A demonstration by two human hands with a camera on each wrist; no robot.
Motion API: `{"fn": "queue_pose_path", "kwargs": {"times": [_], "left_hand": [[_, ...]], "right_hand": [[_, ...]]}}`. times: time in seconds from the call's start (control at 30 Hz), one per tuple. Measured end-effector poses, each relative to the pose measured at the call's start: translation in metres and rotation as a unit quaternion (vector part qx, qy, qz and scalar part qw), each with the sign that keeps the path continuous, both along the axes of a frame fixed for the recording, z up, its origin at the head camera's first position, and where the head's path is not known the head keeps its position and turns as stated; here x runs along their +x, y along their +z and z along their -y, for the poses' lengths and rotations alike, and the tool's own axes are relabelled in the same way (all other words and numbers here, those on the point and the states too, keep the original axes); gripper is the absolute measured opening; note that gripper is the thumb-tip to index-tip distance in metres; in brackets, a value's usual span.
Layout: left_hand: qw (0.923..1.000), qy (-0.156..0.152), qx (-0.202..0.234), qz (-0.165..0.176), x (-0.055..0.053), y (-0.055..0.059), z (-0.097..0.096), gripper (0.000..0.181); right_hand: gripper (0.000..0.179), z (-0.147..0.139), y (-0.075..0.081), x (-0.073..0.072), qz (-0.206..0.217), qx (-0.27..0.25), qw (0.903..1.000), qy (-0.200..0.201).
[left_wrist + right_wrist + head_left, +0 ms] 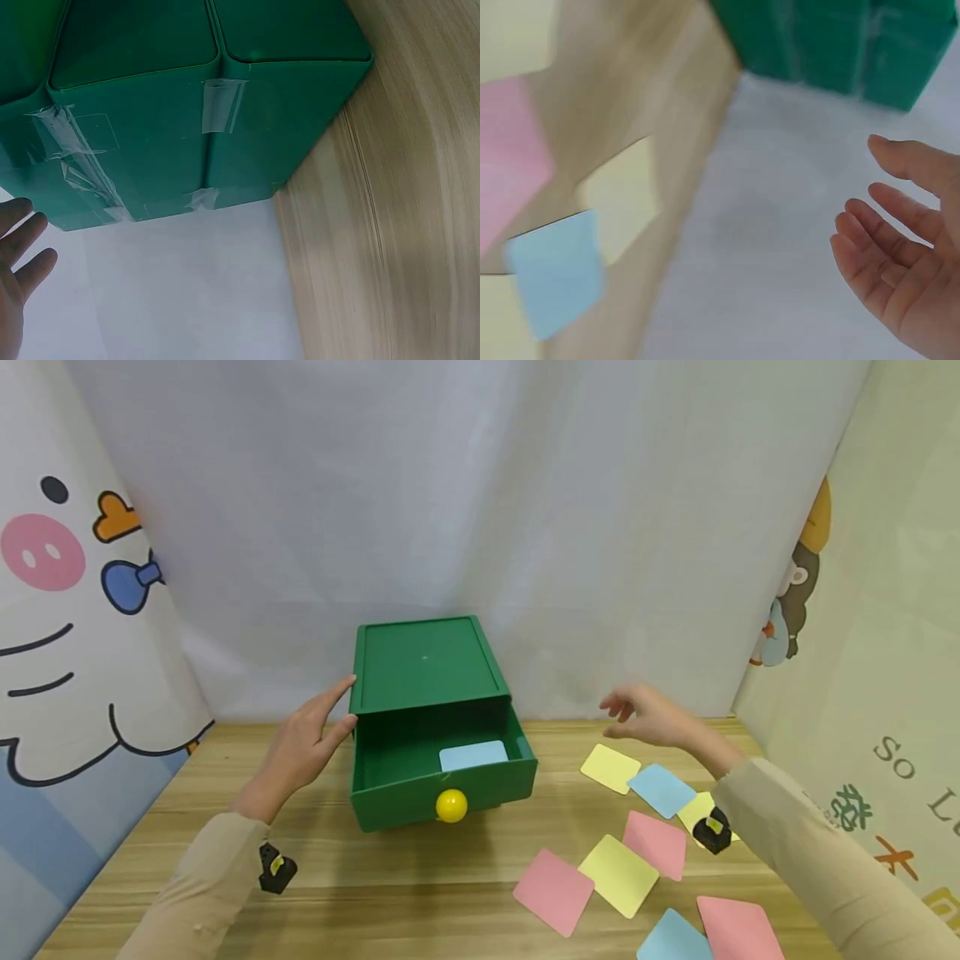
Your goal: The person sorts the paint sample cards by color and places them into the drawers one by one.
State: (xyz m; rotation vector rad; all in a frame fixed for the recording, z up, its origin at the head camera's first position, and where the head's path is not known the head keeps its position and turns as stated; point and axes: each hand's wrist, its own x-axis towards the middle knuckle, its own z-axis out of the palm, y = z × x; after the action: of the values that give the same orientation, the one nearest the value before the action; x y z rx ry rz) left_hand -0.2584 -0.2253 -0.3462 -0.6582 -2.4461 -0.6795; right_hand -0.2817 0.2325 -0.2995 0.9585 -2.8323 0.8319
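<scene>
I see the left hand [298, 750] at the box's [427, 664] nine o'clock, fingers spread, gripping nothing; at three, the right hand [648, 717] is loosely curled, empty. Cards [619, 877], at four, seem light and bendable, best pinched by an edge.

wood-grain table [420, 893] | on it: green box [431, 672] | pink cards [553, 892] | yellow cards [618, 875] | blue cards [662, 790]

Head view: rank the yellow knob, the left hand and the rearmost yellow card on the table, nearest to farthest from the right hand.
From the right hand:
1. Rearmost yellow card: on the table, just below in the picture.
2. Yellow knob: on the green drawer, to the left.
3. Left hand: farthest left, beside the green box.
</scene>
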Motion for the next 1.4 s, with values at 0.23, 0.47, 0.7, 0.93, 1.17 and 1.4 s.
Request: {"fn": "queue_pose_path", "kwargs": {"times": [0.23,0.47,0.7,0.93,1.17,1.4], "left_hand": [[1.0000,-0.001,-0.001,0.003,-0.001,0.002,0.001,0.052],[1.0000,0.000,-0.005,0.005,0.000,0.003,0.002,0.053],[0.9999,0.003,-0.014,0.009,0.000,0.003,0.001,0.053],[0.9999,0.002,-0.010,0.007,0.000,0.004,0.002,0.053],[0.9999,0.005,-0.012,0.009,0.000,0.004,0.002,0.053],[0.9999,0.006,-0.015,0.007,0.001,0.004,0.001,0.053]], "right_hand": [[0.054,-0.068,-0.069,0.009,0.057,0.039,0.9897,-0.125],[0.074,-0.093,-0.110,0.015,0.085,0.065,0.9746,-0.197],[0.080,-0.097,-0.125,0.017,0.069,0.090,0.9642,-0.240],[0.080,-0.093,-0.128,0.015,0.071,0.109,0.9588,-0.253],[0.079,-0.090,-0.127,0.010,0.095,0.089,0.9553,-0.266],[0.058,-0.089,-0.124,0.010,0.088,0.046,0.9537,-0.284]]}}
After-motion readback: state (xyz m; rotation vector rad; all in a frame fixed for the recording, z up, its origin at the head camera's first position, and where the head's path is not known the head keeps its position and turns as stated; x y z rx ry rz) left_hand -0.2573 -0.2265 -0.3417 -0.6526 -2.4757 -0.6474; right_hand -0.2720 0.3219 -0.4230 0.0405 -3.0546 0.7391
